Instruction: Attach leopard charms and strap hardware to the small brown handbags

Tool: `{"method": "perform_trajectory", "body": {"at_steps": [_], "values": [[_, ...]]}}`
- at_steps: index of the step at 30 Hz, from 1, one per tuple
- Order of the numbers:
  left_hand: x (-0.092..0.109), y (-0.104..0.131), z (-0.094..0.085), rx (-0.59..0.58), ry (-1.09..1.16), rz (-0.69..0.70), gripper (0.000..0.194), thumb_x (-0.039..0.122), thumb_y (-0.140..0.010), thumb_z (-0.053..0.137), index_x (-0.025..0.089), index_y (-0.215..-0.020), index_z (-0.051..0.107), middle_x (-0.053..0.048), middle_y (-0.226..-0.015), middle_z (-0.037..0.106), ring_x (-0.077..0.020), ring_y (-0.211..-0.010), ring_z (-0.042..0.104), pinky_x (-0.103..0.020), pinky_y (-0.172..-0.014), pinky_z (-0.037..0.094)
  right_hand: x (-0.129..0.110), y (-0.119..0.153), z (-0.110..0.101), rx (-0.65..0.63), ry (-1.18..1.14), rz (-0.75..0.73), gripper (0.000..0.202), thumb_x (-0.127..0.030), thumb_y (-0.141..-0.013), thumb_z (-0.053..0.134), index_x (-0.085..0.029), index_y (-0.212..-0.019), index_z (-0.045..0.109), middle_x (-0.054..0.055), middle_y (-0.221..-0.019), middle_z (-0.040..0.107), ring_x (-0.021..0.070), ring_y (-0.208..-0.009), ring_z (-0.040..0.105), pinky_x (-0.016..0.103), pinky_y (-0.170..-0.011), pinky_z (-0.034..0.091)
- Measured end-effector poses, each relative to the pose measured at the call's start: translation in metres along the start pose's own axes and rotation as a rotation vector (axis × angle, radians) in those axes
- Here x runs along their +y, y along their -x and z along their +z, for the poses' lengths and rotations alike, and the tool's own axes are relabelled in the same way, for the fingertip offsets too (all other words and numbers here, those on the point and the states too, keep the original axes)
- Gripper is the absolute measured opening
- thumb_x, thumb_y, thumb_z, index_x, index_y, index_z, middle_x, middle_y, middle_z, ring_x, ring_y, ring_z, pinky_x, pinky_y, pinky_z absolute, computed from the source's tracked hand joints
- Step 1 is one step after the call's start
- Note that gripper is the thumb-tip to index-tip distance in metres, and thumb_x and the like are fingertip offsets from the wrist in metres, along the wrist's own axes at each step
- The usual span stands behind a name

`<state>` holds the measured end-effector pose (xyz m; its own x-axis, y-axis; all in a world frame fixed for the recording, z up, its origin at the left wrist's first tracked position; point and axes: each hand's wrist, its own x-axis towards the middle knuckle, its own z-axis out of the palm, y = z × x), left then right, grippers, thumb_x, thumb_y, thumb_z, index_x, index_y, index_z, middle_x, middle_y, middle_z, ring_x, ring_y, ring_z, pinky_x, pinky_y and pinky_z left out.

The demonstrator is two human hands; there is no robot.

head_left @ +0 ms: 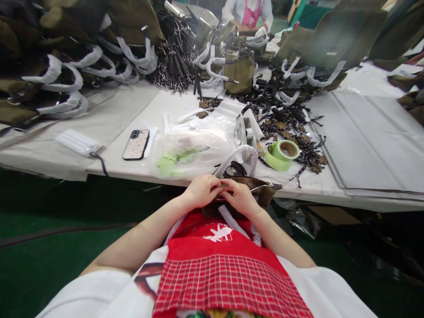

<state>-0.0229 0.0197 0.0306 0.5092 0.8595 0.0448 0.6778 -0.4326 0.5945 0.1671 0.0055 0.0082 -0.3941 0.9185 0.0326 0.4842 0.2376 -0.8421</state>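
My left hand (202, 191) and my right hand (239, 194) meet at the table's front edge, over an olive-brown bag (263, 194) with a zipper. The fingers of both are closed and pinched together at the bag's opening; what lies between the fingertips is too small to make out. A handle wrapped in white (247, 152) rises from the bag behind my hands. Beside that handle a coiled black strap (235, 169) shows. The lower part of the bag is hidden by my hands and the red apron (212, 247).
A phone (136, 145), a white power bank (77, 142) with a cable, a clear plastic bag (198, 148) and green tape (283, 154) lie on the table (115, 117). Black straps (177, 48), chains (298, 137) and piled olive bags (132, 20) stand behind. Across the table is another person (247, 13).
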Motion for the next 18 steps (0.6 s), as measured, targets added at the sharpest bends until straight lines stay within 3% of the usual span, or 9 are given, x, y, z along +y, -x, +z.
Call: {"method": "perform_trajectory", "body": {"at_steps": [2, 7, 10, 12, 16, 18], "values": [[-0.002, -0.002, -0.007, 0.059, 0.044, -0.005, 0.014, 0.022, -0.087, 0.058, 0.019, -0.080, 0.069, -0.004, -0.080, 0.069, -0.0184, -0.078, 0.063, -0.030, -0.074, 0.049, -0.004, 0.001, -0.021, 0.073, -0.011, -0.003, 0.033, -0.025, -0.086, 0.065, -0.024, -0.118, 0.065, 0.004, -0.099, 0.077, 0.0218, -0.089, 0.073, 0.036, -0.086, 0.057], [-0.010, -0.005, -0.026, 0.311, 0.145, -0.127, 0.019, 0.031, -0.088, 0.056, 0.018, -0.093, 0.069, -0.005, -0.089, 0.068, -0.0169, -0.080, 0.063, -0.026, -0.068, 0.051, 0.010, 0.015, -0.084, 0.424, 0.178, 0.033, 0.026, -0.036, -0.088, 0.061, -0.019, -0.106, 0.070, 0.010, -0.099, 0.076, 0.0231, -0.085, 0.071, 0.039, -0.083, 0.056], [-0.014, -0.008, -0.029, 0.343, 0.103, -0.181, 0.023, 0.034, -0.088, 0.056, 0.017, -0.095, 0.068, -0.007, -0.090, 0.069, -0.0183, -0.081, 0.064, -0.028, -0.070, 0.053, 0.026, 0.024, -0.105, 0.502, 0.327, 0.076, 0.028, -0.038, -0.087, 0.061, -0.018, -0.103, 0.071, 0.011, -0.100, 0.074, 0.0250, -0.088, 0.069, 0.041, -0.083, 0.055], [-0.016, -0.012, -0.028, 0.265, 0.009, -0.211, 0.026, 0.038, -0.086, 0.058, 0.016, -0.098, 0.068, -0.008, -0.096, 0.070, -0.0211, -0.086, 0.065, -0.031, -0.077, 0.053, 0.031, 0.028, -0.109, 0.515, 0.386, 0.085, 0.027, -0.039, -0.087, 0.061, -0.018, -0.101, 0.071, 0.011, -0.100, 0.073, 0.0262, -0.091, 0.067, 0.042, -0.084, 0.054], [-0.018, -0.022, -0.022, -0.109, -0.199, -0.236, 0.028, 0.043, -0.079, 0.065, 0.019, -0.093, 0.068, -0.009, -0.097, 0.072, -0.0266, -0.093, 0.066, -0.035, -0.081, 0.051, 0.027, 0.032, -0.101, 0.458, 0.372, 0.052, 0.024, -0.037, -0.087, 0.060, -0.019, -0.098, 0.071, 0.010, -0.100, 0.072, 0.0253, -0.093, 0.066, 0.041, -0.085, 0.053], [-0.018, -0.025, -0.019, -0.204, -0.240, -0.275, 0.029, 0.044, -0.077, 0.066, 0.020, -0.094, 0.067, -0.009, -0.096, 0.072, -0.0282, -0.093, 0.067, -0.034, -0.078, 0.051, 0.024, 0.032, -0.097, 0.427, 0.343, 0.042, 0.023, -0.037, -0.088, 0.061, -0.019, -0.097, 0.071, 0.010, -0.101, 0.072, 0.0246, -0.093, 0.067, 0.040, -0.085, 0.053]]}}
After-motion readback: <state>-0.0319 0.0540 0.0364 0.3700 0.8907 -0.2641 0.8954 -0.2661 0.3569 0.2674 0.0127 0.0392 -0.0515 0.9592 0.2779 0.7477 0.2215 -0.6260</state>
